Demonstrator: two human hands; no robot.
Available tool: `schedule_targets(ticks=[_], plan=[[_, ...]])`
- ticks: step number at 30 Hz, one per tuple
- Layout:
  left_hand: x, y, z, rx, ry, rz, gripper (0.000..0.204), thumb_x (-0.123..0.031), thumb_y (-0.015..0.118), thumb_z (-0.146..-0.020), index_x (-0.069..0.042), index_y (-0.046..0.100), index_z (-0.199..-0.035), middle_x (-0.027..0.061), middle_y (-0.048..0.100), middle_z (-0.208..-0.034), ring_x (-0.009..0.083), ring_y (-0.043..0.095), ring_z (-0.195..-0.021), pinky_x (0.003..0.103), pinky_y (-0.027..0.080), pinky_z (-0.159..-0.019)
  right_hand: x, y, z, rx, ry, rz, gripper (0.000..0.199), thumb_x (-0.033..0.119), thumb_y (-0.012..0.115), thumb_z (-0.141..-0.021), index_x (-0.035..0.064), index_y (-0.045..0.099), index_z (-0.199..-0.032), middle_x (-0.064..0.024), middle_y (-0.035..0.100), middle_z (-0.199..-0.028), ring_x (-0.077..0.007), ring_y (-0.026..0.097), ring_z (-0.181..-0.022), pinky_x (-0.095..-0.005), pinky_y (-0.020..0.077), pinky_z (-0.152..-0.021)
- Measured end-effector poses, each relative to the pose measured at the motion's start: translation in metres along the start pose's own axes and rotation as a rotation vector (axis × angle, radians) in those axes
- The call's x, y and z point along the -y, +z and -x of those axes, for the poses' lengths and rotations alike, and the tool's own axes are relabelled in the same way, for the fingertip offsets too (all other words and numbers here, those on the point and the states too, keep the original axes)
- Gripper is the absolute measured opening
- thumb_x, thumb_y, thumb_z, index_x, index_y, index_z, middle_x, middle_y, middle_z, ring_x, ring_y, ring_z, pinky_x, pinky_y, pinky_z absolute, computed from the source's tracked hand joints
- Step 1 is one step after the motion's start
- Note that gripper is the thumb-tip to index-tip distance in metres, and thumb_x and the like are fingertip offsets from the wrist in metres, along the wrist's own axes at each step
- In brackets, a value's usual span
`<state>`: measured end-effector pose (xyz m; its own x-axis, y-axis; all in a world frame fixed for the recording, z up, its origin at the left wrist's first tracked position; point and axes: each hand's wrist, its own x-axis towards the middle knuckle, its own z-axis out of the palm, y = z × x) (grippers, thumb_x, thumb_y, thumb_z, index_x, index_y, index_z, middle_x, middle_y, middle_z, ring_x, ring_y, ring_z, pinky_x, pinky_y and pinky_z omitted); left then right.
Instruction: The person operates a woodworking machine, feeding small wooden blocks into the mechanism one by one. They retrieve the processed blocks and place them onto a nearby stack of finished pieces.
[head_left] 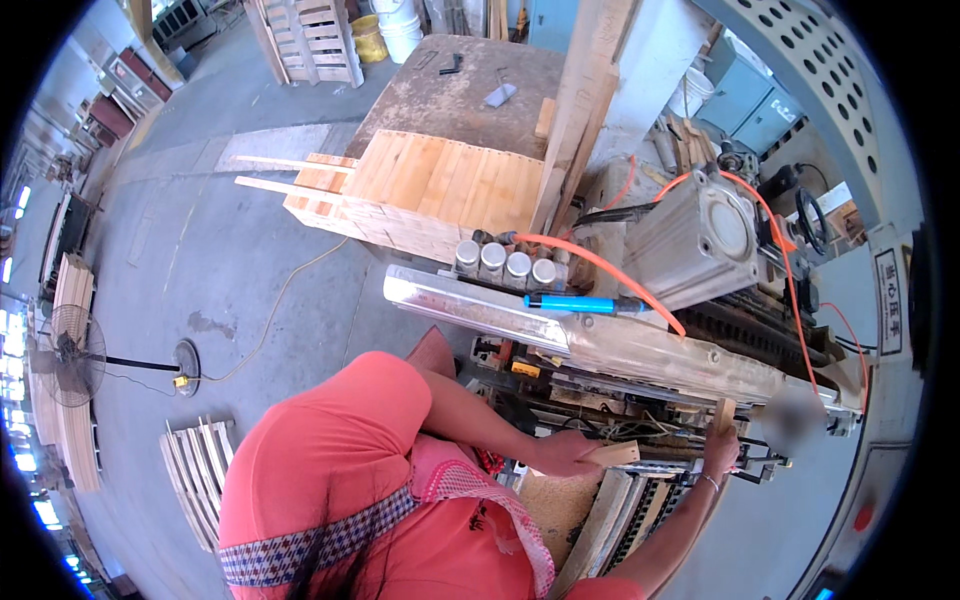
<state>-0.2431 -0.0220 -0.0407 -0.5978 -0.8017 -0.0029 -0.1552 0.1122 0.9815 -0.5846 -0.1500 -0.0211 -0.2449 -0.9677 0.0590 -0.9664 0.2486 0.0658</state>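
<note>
A long woodworking machine [650, 350] is spanning the view from 3 toward 5 o'clock, its beam apparently wearing a clear wrap, probably against dust. A brown worktable [430, 75] is standing near 12 o'clock. A block of wooden slats [440, 185] is sitting between 11 and 12 o'clock, laid tightly edge to edge, likely so the pile holds square; whether the table is carrying it all, I cannot tell. Between 2 and 3 o'clock a square-bodied pneumatic cylinder [690, 245] is rising above the beam, and an orange air hose [600, 260] is arching clear over the beam, perhaps to avoid snagging.

At 5 o'clock the left hand [563, 454] is reaching over the machine's near side, its fingers closing narrowly on one end of a short wood piece [615, 455]; this grip is leaving the far end free, pointing toward 4 o'clock. At 4 o'clock the right hand [719, 452] is wrapping its fingers around a wood strip [724, 413], whose upper end is jutting toward 12 o'clock, seemingly held low for control. The two pieces are lying apart, both over the machine's near edge.
</note>
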Motion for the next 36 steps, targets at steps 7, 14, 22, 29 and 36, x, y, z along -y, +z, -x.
schedule_targets(ticks=[7, 14, 22, 29, 36], plan=[[0.001, 0.013, -0.001, -0.026, 0.004, -0.116, 0.037, -0.037, 0.053, -0.085, 0.0, 0.053, -0.089, 0.0211, 0.054, -0.071, 0.0387, 0.054, -0.072, 0.045, 0.041, -0.066, -0.01, 0.009, -0.001, -0.056, 0.006, 0.014, 0.042, 0.039, 0.067, -0.071, 0.0018, 0.057, -0.09, -0.0215, 0.063, -0.082, -0.0388, 0.061, -0.078, -0.0471, 0.0481, -0.069], [0.001, 0.009, 0.003, 0.016, -0.021, -0.116, 0.039, -0.037, 0.053, -0.085, 0.0, 0.054, -0.095, 0.0223, 0.053, -0.078, 0.0385, 0.053, -0.078, 0.046, 0.041, -0.069, -0.006, 0.011, -0.002, -0.064, -0.016, 0.011, 0.04, 0.039, 0.066, -0.072, 0.003, 0.057, -0.085, -0.0204, 0.062, -0.078, -0.0374, 0.061, -0.076, -0.0471, 0.0487, -0.066], [0.03, 0.021, -0.003, -0.048, 0.093, -0.144, 0.036, -0.036, 0.056, -0.079, -0.004, 0.053, -0.096, 0.0206, 0.058, -0.075, 0.0393, 0.057, -0.073, 0.046, 0.043, -0.065, -0.021, 0.028, -0.005, -0.029, 0.035, 0.181, 0.039, 0.046, 0.055, -0.081, 0.0079, 0.062, -0.084, -0.0142, 0.066, -0.078, -0.0297, 0.065, -0.073, -0.0417, 0.0527, -0.063], [0.013, 0.014, -0.001, -0.041, -0.147, 0.087, 0.031, -0.027, 0.06, -0.081, -0.003, 0.056, -0.1, 0.015, 0.057, -0.081, 0.0248, 0.057, -0.071, 0.036, 0.044, -0.064, 0.01, -0.003, -0.005, 0.047, 0.076, -0.077, 0.034, 0.037, 0.06, -0.074, 0.0051, 0.062, -0.086, -0.0175, 0.065, -0.082, -0.0327, 0.064, -0.079, -0.0424, 0.0514, -0.069], [0.009, 0.016, -0.002, 0.003, -0.085, 0.117, 0.028, -0.017, 0.062, -0.081, 0.0, 0.055, -0.102, 0.0096, 0.061, -0.078, 0.0138, 0.058, -0.068, 0.029, 0.047, -0.064, -0.006, 0.004, 0.006, -0.009, 0.138, -0.114, 0.038, 0.035, 0.063, -0.072, 0.0007, 0.058, -0.088, -0.0176, 0.064, -0.082, -0.0322, 0.063, -0.078, -0.0413, 0.0507, -0.071]])
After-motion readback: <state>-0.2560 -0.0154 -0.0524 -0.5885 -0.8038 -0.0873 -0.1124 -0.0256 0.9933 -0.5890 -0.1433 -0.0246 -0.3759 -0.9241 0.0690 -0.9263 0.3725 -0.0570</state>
